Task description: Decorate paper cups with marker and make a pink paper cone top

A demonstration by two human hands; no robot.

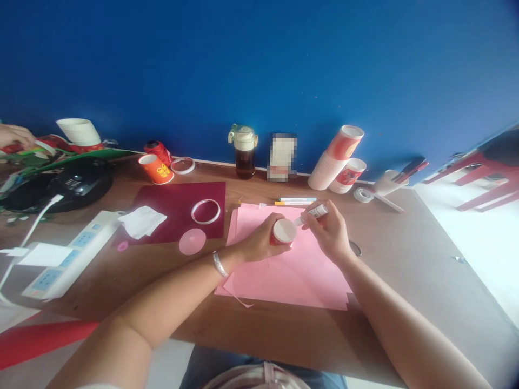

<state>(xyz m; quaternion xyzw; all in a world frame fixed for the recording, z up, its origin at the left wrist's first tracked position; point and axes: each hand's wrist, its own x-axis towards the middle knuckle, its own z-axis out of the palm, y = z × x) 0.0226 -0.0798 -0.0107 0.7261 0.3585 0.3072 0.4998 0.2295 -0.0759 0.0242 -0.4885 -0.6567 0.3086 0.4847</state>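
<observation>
My left hand (261,237) is wrapped round a red paper cup (284,231), whose pale round end faces up. In my right hand (332,232) is a small white glue tube (319,211), its tip pointing at the cup's rim; I cannot tell whether the two touch. Both hands are above a stack of pink paper sheets (292,278). A pale pink paper disc (192,241) lies left of the stack, and a white paper ring (205,212) rests on a dark red sheet (174,210).
A power strip (73,254) and a crumpled tissue (142,221) lie at left. Along the wall stand an orange-red cup (156,169), a drink bottle (244,154), stacked paper cups (328,167) and a tape roll (364,195). Another person's hand (15,136) shows at far left.
</observation>
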